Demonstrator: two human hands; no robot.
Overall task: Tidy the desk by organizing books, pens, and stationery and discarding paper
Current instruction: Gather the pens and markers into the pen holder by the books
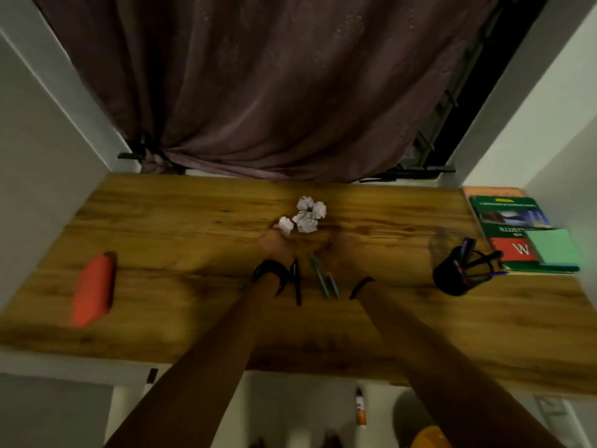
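paper balls, frame centre. my left hand, right hand just below; grip i cannot tell, blurred. risk: loose scoop scatters paper balls.

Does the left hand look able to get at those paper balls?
Probably yes. The left hand sits just short of the paper balls, with nothing between them; blur hides whether it already touches the nearest.

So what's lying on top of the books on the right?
A light green pad lies on the green and red book, covering its near right corner. Under that book only an orange edge of another shows; the rest is hidden.
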